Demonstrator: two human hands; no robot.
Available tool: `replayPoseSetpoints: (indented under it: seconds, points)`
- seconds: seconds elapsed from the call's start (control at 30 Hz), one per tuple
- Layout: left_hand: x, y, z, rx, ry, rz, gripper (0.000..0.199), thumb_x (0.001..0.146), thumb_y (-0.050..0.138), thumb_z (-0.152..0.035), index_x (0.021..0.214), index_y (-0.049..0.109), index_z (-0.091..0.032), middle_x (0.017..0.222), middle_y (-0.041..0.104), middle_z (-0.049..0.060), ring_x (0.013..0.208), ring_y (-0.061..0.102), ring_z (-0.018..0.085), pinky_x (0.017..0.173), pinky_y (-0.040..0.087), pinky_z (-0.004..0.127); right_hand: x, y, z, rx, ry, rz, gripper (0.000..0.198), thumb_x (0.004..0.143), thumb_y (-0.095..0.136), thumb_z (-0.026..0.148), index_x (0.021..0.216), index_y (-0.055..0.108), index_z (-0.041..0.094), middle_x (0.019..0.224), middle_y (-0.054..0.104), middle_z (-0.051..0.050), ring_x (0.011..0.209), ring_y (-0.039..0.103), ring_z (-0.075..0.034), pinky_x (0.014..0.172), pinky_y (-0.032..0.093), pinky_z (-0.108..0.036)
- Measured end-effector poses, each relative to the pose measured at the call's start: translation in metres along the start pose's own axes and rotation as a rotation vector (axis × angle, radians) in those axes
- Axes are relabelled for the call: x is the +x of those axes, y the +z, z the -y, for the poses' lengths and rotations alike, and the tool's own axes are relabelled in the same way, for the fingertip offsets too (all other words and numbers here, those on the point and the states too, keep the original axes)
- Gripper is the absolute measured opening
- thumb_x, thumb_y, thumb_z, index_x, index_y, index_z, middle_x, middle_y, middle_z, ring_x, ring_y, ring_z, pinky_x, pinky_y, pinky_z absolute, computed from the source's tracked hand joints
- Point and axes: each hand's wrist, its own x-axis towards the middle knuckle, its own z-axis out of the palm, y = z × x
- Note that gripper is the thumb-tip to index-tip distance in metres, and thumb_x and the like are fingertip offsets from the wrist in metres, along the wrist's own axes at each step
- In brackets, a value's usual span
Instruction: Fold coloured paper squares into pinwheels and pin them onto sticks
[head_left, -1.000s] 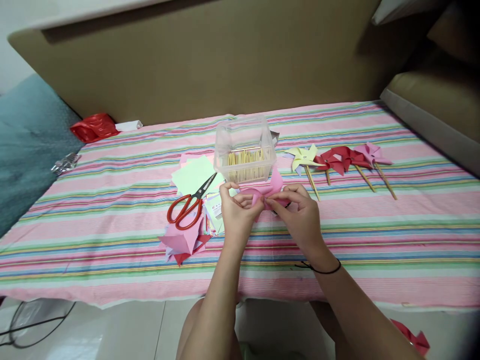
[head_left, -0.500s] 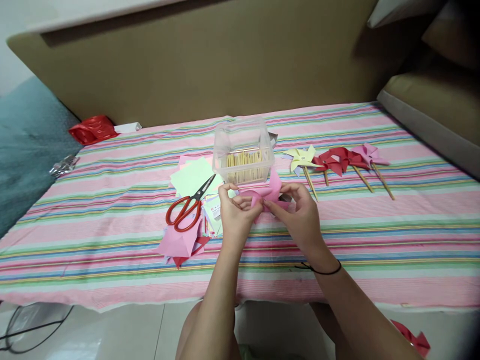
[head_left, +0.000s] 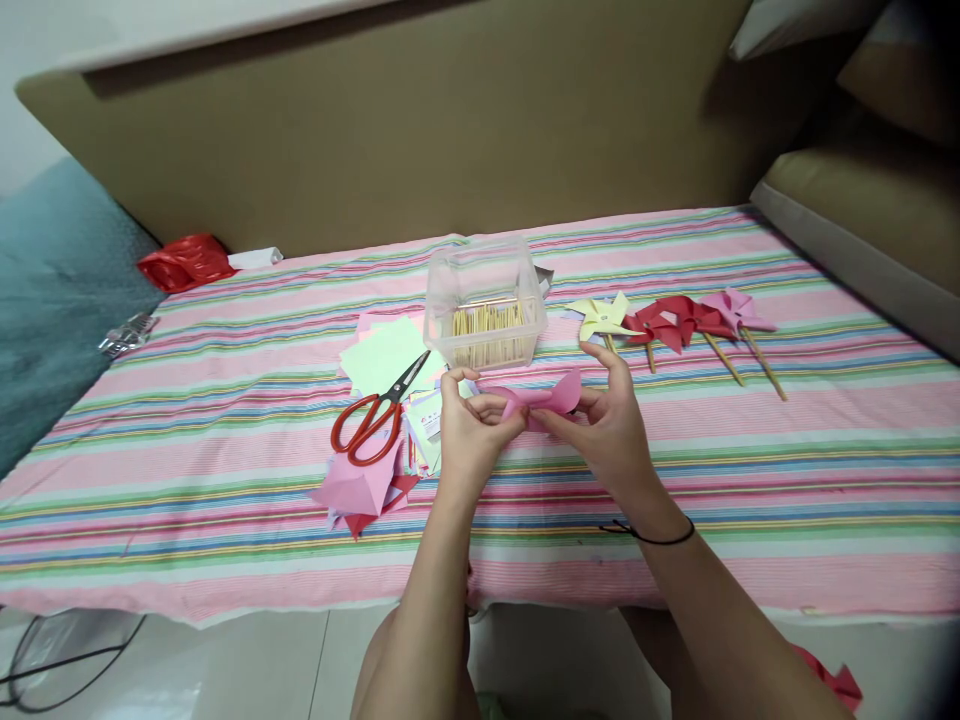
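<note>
A sheet of pink paper [head_left: 541, 398], its corners curled inward, is held up between both hands just in front of the clear plastic box [head_left: 484, 270]. My left hand [head_left: 478, 425] pinches the paper's left side between thumb and fingers. On the other side, my right hand [head_left: 604, 420] grips it with thumb and lower fingers, the index finger raised off it. The two thumbs almost meet at the paper's middle. Wooden sticks [head_left: 487, 320] fill the lower part of the box. Left of my left hand lie red-handled scissors [head_left: 379, 410] on pale green paper sheets [head_left: 375, 355].
Several finished pinwheels on sticks, including a yellow one [head_left: 602, 317] and a pink one [head_left: 739, 310], lie at the right. Pink paper pieces [head_left: 364, 485] sit below the scissors. A red plastic bag [head_left: 187, 262] rests at the far left. Red paper [head_left: 844, 685] is on the floor.
The upright pink corner has been folded down toward the middle. My right hand has shifted slightly right, and its index finger has lifted away from the paper.
</note>
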Motion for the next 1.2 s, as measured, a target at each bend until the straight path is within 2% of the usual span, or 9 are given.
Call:
replayPoseSetpoints:
  seconds: [0.23, 0.5, 0.7, 1.07, 1.2]
  points:
    - [0.0013, -0.0005, -0.0008, -0.026, -0.009, -0.013, 0.057, 0.058, 0.071, -0.012, 0.095, 0.030, -0.024, 0.057, 0.064, -0.009, 0.044, 0.055, 0.006, 0.048, 0.041, 0.014, 0.0012, -0.0011, -0.0022, -0.002, -0.016, 0.053, 0.085, 0.063, 0.081, 0.033, 0.130, 0.031, 0.026, 0.078, 0.071, 0.001, 0.077, 0.071, -0.022, 0.069, 0.058, -0.038]
    - [0.0016, -0.0015, -0.0006, -0.037, -0.011, -0.024, 0.058, 0.055, 0.072, -0.010, 0.096, 0.032, -0.024, 0.057, 0.060, -0.011, 0.042, 0.050, 0.004, 0.047, 0.038, 0.013, 0.0014, -0.0011, -0.0012, 0.001, 0.009, 0.030, 0.081, 0.062, 0.081, 0.032, 0.127, 0.034, 0.025, 0.067, 0.069, 0.005, 0.070, 0.070, -0.021, 0.067, 0.058, -0.037]
    - [0.0003, -0.0018, -0.0011, -0.050, -0.018, -0.005, 0.056, 0.055, 0.068, -0.007, 0.094, 0.032, -0.024, 0.059, 0.064, -0.009, 0.042, 0.050, 0.005, 0.048, 0.038, 0.015, 0.0015, -0.0034, -0.0028, -0.044, -0.010, 0.026, 0.077, 0.064, 0.080, 0.036, 0.126, 0.035, 0.026, 0.070, 0.070, 0.003, 0.068, 0.070, -0.021, 0.067, 0.058, -0.037]
    - [-0.0004, -0.0013, 0.0001, -0.044, -0.007, 0.005, 0.054, 0.056, 0.066, -0.005, 0.093, 0.032, -0.024, 0.057, 0.062, -0.011, 0.042, 0.048, 0.003, 0.049, 0.039, 0.014, 0.0018, -0.0044, -0.0036, -0.083, -0.012, -0.007, 0.067, 0.063, 0.081, 0.036, 0.117, 0.043, 0.027, 0.071, 0.071, 0.001, 0.065, 0.069, -0.021, 0.057, 0.056, -0.033]
    - [0.0004, -0.0009, 0.0025, -0.048, -0.005, 0.015, 0.055, 0.057, 0.069, -0.007, 0.094, 0.032, -0.024, 0.059, 0.064, -0.009, 0.045, 0.052, 0.005, 0.051, 0.042, 0.015, 0.0022, -0.0055, -0.0046, -0.100, -0.022, -0.023, 0.066, 0.062, 0.081, 0.035, 0.115, 0.044, 0.027, 0.063, 0.067, 0.004, 0.058, 0.066, -0.019, 0.053, 0.054, -0.031]
